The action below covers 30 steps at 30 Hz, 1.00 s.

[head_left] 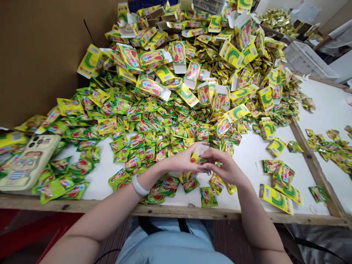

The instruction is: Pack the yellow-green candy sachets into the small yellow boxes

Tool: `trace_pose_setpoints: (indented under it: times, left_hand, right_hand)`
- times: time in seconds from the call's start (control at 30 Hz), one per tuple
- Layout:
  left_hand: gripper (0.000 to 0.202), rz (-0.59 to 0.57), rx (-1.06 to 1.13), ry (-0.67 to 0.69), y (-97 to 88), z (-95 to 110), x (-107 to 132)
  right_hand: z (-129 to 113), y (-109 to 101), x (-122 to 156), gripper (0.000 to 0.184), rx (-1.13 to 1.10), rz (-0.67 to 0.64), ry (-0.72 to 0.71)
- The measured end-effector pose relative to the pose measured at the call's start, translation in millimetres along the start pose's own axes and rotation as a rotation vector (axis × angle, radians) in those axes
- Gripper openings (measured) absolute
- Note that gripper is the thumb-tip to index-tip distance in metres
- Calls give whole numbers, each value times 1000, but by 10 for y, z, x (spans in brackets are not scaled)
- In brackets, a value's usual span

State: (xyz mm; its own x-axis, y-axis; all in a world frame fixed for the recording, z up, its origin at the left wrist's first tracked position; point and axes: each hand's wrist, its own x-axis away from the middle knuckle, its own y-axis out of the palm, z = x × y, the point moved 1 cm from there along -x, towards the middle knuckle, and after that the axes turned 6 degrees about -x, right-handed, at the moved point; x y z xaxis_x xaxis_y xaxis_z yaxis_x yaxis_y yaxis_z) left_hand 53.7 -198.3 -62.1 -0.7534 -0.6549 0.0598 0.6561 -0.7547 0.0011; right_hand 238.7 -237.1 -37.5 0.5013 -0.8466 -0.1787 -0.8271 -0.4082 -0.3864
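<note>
Sm. carton grasped by L hand & R hand. Phone laid nr. left among sachets.

Bare counter gives passage to either side of the fingers; ahead, heaped sachets and boxes block the way, apparently packed tight at the back.

A packing workshop is suggested: the wood-edged white surface is heaped with open-flapped cartons and watermelon-printed sachets, a white plastic crate is placed beyond, and gold-coloured packets are seen piled farther back.
</note>
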Motion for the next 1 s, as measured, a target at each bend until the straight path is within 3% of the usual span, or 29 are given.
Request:
trace_pose_setpoints:
  times: [0.1,0.17,0.23,0.3,0.33,0.37,0.43,0.53,0.63,0.8,0.93,1.0]
  left_hand:
    - [78,11,-99,26,-58,67,18]
    - [63,107,-271,19,-135,114,31]
    - [37,215,-504,-19,-187,141,46]
    - [20,214,-699,-58,-159,138,63]
    - [17,177,-775,-63,-115,126,72]
    - [16,136,-845,-61,-58,108,80]
    - [13,98,-980,-52,59,68,88]
    - [18,247,-1138,-110,148,12,48]
    - [31,389,-1204,-179,168,-44,-56]
    - [31,240,-1140,-170,202,-144,-174]
    - [21,320,-801,-132,93,-181,-148]
    - [22,381,-624,-122,26,-191,-134]
  right_hand:
    - [24,-243,83,15,121,279,21]
    - [35,-552,239,19,302,543,108]
    - [23,-856,463,24,622,814,250]
    - [-9,-995,698,34,956,1004,380]
    - [-21,-970,800,38,1058,1032,421]
    - [-22,-883,883,40,1094,999,443]
    - [14,-558,993,38,1021,774,436]
    - [130,26,1061,31,884,375,393]
    - [241,335,1061,26,849,248,346]
    - [301,252,981,22,732,252,264]
    - [298,102,937,20,620,260,345]
    - [298,57,906,26,413,247,420]
